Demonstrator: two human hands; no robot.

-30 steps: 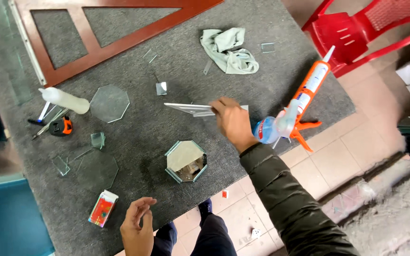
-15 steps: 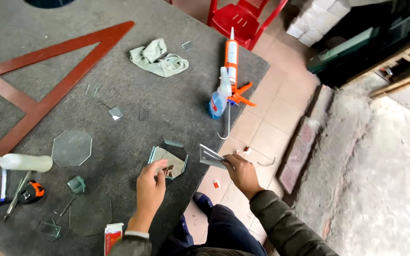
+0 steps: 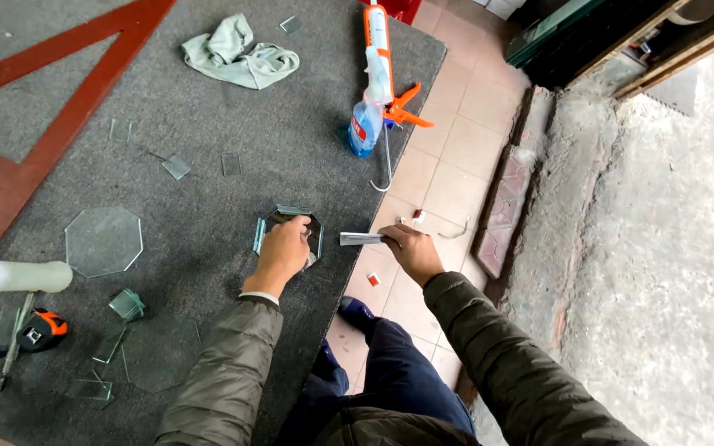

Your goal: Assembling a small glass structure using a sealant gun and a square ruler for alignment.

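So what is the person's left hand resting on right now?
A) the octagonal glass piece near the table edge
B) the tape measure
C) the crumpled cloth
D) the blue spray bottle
A: the left hand lies on the octagonal glass piece, far from cloth, bottle and tape measure.

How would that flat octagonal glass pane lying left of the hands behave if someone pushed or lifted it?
The octagonal glass pane looks thin and rigid, so probably fragile with sharp edges. Lying flat on the grey felt-covered table, it would likely drag rather than glide, and its edge seems hard to lift.
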